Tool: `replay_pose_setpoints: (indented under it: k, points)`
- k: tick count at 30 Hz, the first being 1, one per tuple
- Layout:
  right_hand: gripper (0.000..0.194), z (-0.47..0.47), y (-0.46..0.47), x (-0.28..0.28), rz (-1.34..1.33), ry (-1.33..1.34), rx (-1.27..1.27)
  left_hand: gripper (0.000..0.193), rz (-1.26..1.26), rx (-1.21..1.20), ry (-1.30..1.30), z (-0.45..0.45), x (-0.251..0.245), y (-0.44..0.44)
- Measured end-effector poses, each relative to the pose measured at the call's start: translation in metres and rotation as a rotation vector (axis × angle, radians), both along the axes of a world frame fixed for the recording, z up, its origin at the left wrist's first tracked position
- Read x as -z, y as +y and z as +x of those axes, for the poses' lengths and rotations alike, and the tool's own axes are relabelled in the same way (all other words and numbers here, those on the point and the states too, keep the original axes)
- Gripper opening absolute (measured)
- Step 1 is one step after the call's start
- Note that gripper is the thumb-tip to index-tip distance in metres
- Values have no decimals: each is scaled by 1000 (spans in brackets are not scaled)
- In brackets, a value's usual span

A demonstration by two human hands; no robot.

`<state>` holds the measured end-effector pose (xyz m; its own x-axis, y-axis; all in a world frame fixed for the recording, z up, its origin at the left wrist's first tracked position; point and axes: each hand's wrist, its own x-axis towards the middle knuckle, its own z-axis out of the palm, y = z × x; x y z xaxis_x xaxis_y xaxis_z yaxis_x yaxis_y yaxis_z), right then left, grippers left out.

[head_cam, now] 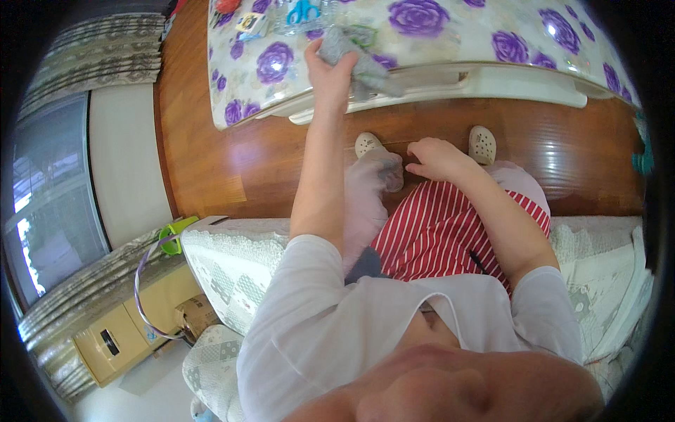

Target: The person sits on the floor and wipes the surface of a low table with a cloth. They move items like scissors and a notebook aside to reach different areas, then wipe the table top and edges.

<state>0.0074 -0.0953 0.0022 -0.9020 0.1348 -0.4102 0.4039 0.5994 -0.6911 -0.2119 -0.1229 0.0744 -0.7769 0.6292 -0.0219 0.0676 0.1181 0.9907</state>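
Observation:
My left hand [332,76] reaches out to the table edge and grips a grey fuzzy cloth [350,53] between thumb and fingers. Part of the cloth hangs past the table's edge, and a green-edged item [364,36] lies against it. My right hand [437,158] hovers over my lap, fingers loosely bent and apart, with nothing seen in it. Beneath that forearm, a red and white striped fabric [427,232] covers part of my lap. Beyond the cloth, blue-handled scissors [303,11] rest at a clear plastic container [282,24].
The table [337,2] has a purple rose cover and a white drawer front [506,87]. A small box [251,24] and a red object [227,5] sit at its left. I sit on a quilted sofa [232,269]. A green bin [171,237] stands left, near a cardboard box [196,316].

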Motion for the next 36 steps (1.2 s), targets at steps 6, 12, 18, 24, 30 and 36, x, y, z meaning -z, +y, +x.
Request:
replay_pose_setpoints:
  k: [6, 12, 18, 24, 30, 36]
  points:
    - [33, -6, -7, -1, 34, -10, -32, 66, -210, -393, 617, -78, 15, -52]
    - [35, -15, -15, 5, 32, -63, -100, 62, -369, -293, 1049, -104, 18, -75]
    - [39, -17, -15, 10, 3, -80, -86, 50, -590, -163, 1005, -122, 12, -64]
    - [36, -15, -18, 4, -3, -54, -84, 52, -958, -465, 765, -247, -1, -125]
    - [32, -20, -20, -8, -17, 11, -104, 58, -896, -494, 661, -288, 15, -140]
    - [32, -14, -16, -23, 2, 25, -140, 61, -935, -522, 670, -249, 15, -152]
